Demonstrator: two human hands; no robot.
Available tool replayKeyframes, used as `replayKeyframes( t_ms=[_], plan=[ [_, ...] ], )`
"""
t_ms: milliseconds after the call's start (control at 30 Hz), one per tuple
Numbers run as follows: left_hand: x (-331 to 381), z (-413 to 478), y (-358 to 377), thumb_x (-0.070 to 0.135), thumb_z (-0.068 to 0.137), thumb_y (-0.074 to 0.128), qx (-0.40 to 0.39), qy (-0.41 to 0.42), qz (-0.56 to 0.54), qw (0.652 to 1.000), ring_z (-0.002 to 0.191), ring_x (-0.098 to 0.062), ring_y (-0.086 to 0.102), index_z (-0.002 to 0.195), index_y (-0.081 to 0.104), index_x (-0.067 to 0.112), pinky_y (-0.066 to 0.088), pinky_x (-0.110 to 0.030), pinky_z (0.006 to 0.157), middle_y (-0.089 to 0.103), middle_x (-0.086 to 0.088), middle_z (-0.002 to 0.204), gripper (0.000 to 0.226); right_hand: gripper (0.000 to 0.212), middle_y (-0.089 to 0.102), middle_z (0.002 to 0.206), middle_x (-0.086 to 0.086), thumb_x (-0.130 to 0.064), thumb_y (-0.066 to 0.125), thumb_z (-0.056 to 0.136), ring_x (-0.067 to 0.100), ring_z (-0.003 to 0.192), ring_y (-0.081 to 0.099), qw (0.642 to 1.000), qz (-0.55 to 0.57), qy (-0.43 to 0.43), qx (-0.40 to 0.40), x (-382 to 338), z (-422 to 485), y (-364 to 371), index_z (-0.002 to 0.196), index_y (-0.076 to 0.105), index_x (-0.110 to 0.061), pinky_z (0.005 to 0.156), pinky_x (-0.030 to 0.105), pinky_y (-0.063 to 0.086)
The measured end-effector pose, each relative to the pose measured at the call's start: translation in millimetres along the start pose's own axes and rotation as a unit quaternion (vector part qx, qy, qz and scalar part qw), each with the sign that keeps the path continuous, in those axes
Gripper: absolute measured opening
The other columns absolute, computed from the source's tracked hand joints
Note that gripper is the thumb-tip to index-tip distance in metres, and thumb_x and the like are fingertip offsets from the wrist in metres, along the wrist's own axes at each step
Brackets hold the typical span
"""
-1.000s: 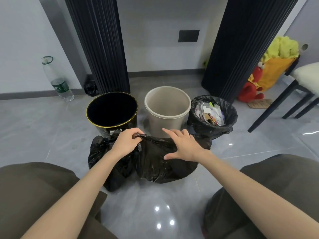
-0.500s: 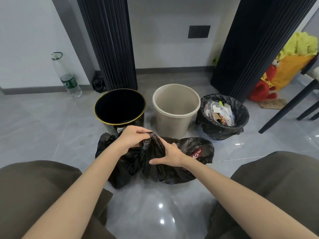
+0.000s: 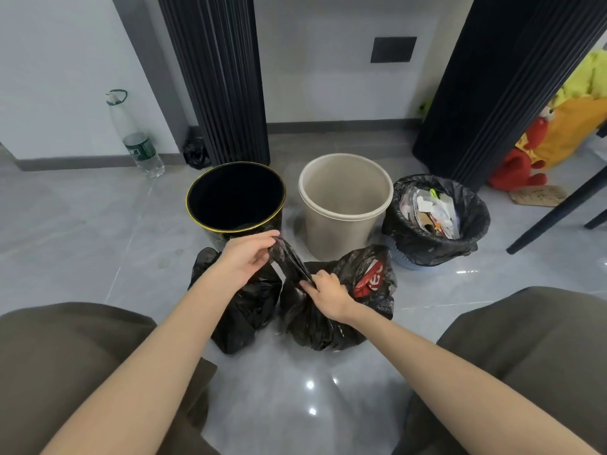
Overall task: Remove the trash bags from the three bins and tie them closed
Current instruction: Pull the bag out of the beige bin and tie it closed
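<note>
Two black trash bags are set on the grey floor (image 3: 98, 231) in front of the bins. The neck of the right bag (image 3: 322, 320) is pinched by the left hand (image 3: 246, 257) above and gripped by the right hand (image 3: 328, 292) lower down; red packaging (image 3: 369, 280) is seen in its open part. The left bag (image 3: 244, 310) is untouched. The black bin (image 3: 230, 231) and beige bin (image 3: 341, 238) are bagless; the blue bin (image 3: 405, 257) is lined and full.

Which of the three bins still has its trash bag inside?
The small bin on the right, lined with a black bag full of paper; the black bin and beige bin stand bare.
</note>
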State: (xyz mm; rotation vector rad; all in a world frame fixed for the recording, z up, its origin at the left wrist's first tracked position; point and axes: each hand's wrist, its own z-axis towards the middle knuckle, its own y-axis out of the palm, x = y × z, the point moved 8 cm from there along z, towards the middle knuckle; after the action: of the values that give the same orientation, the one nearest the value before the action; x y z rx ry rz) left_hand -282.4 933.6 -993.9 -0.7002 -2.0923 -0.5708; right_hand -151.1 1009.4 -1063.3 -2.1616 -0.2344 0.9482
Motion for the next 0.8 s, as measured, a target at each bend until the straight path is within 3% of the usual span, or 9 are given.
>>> replayKeyframes(
  t_ms=[67,200,300,367,500,600,667,733,800],
  plan=[
    [-3.2,3.6,-6.2,0.022,0.093,0.055,-0.015,-0.018,-0.025,0.999,0.113,-0.014,0.054,0.124,0.058,0.017,0.040,-0.030,0.101,0.065,0.007,0.107,0.032,0.033,0.051,0.120,0.016,-0.033,0.030,0.102,0.034,0.119,0.045,1.000,0.010,0.022,0.009,5.5,1.0,-1.4,0.097,0.056,-0.012,0.101,0.047,0.035],
    [-25.5,-0.1,-2.4,0.055,0.075,0.065,-0.079,-0.056,0.133,0.986,0.135,-0.024,0.035,0.141,0.038,0.020,0.032,-0.042,0.111,0.044,-0.002,0.143,0.079,0.032,0.050,0.122,0.018,-0.025,0.027,0.103,0.035,0.120,0.046,0.999,0.026,0.038,-0.004,6.7,3.9,-1.0,0.115,0.055,-0.012,0.103,0.050,0.034],
    [-47.9,-5.8,20.0,0.062,0.070,0.063,-0.126,-0.049,0.225,0.965,0.142,-0.020,0.022,0.145,0.031,0.013,0.021,-0.041,0.116,0.028,-0.001,0.153,0.095,0.034,0.050,0.102,0.012,-0.033,0.030,0.102,0.036,0.114,0.049,0.999,0.031,0.036,0.008,-1.6,-0.7,-4.2,0.070,0.041,-0.027,0.101,0.050,0.036],
    [-56.7,2.0,26.2,0.064,0.074,0.059,-0.102,-0.030,0.223,0.969,0.142,-0.018,0.022,0.144,0.032,0.006,0.018,-0.036,0.115,0.029,-0.003,0.153,0.095,0.038,0.044,0.096,0.008,-0.034,0.029,0.102,0.035,0.110,0.049,1.000,0.011,0.022,0.001,-5.7,-3.9,-1.9,0.065,0.031,-0.026,0.100,0.050,0.035],
    [-56.7,16.0,31.8,0.039,0.100,0.034,-0.069,0.020,0.211,0.975,0.134,-0.017,0.035,0.113,0.065,0.019,0.025,-0.027,0.107,0.049,-0.005,0.137,0.039,0.032,0.042,0.094,0.008,-0.036,0.028,0.102,0.035,0.103,0.049,0.999,-0.018,-0.027,-0.033,-12.9,-3.3,10.6,0.082,0.044,-0.016,0.095,0.051,0.038],
    [-55.3,18.4,28.5,0.029,0.103,0.028,-0.002,0.033,0.154,0.988,0.115,-0.013,0.044,0.081,0.064,0.020,0.028,-0.024,0.098,0.057,0.000,0.109,0.044,0.023,0.044,0.091,0.007,-0.031,0.035,0.100,0.027,0.090,0.046,0.996,0.003,-0.078,-0.042,-13.9,-1.0,11.4,0.078,0.038,-0.026,0.093,0.054,0.041],
    [-54.8,24.0,29.5,0.029,0.103,0.025,0.023,0.039,0.079,0.996,0.102,-0.015,0.052,0.062,0.062,0.018,0.035,-0.029,0.102,0.061,-0.001,0.093,0.056,0.004,0.050,0.104,0.009,-0.025,0.041,0.098,0.030,0.103,0.048,0.995,-0.007,-0.085,-0.053,-7.8,-2.8,4.7,0.100,0.044,-0.023,0.097,0.055,0.039],
    [-53.8,24.6,34.8,0.030,0.103,0.024,0.013,0.033,-0.028,0.999,0.067,-0.015,0.059,0.053,0.047,0.014,0.046,-0.032,0.085,0.051,0.003,0.054,0.057,0.041,0.050,0.127,0.010,-0.025,0.048,0.094,0.033,0.121,0.044,0.993,-0.059,-0.084,-0.051,3.6,-5.3,-7.1,0.132,0.036,-0.029,0.103,0.053,0.035],
    [-51.9,25.3,38.0,0.030,0.103,0.025,0.005,0.034,-0.054,0.998,0.038,-0.007,0.038,0.060,0.037,0.015,0.043,-0.026,0.068,0.031,0.010,0.037,0.047,0.063,0.044,0.138,0.008,-0.028,0.056,0.090,0.032,0.129,0.036,0.988,-0.137,-0.067,-0.037,12.7,-12.2,-21.7,0.143,0.024,-0.034,0.108,0.053,0.028]
  ],
)
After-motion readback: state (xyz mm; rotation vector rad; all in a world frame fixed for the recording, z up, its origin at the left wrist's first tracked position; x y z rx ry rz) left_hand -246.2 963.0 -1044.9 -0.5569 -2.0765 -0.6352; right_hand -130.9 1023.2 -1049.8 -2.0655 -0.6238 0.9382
